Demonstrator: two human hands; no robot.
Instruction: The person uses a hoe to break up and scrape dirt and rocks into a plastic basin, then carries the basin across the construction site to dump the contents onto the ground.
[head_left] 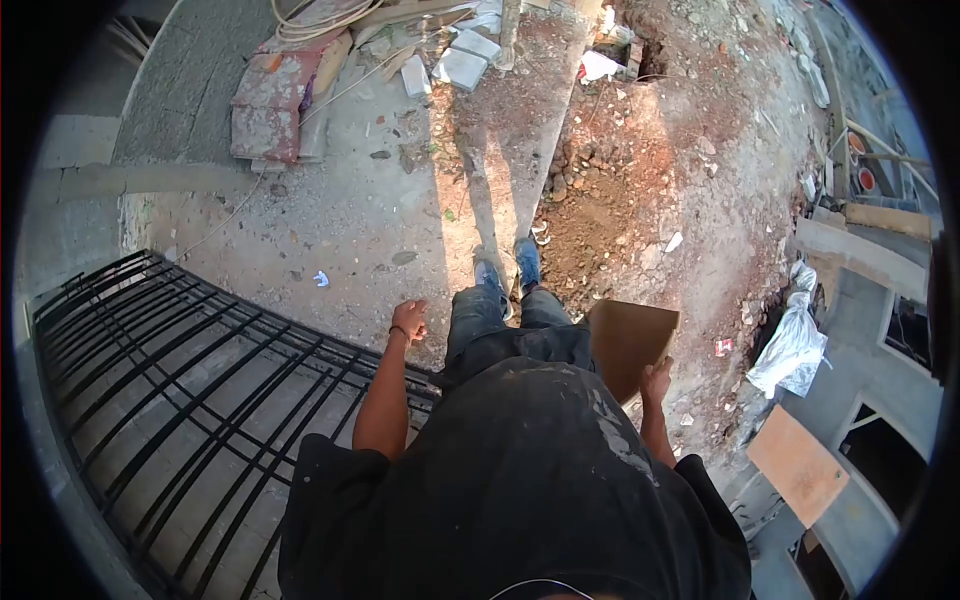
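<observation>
A flat brown board [632, 345] hangs at my right side, beside my leg. My right hand [656, 380] is closed on its outer edge, and part of the board is hidden behind my dark shirt. On the other side my left hand [409, 320] hangs with its fingers curled in and nothing showing in them. A dark band circles that wrist. Nearest to it is a black metal bar grille [250, 325], just to the left. My shoes [527, 262] are on the ground ahead.
Loose soil and stones [590, 205] lie ahead to the right, near a hole [648, 62]. Pale blocks [462, 66] and a dusty red-and-white stack [280, 100] stand ahead left. White plastic sheeting [790, 345] and an orange-brown board [797, 465] are at right.
</observation>
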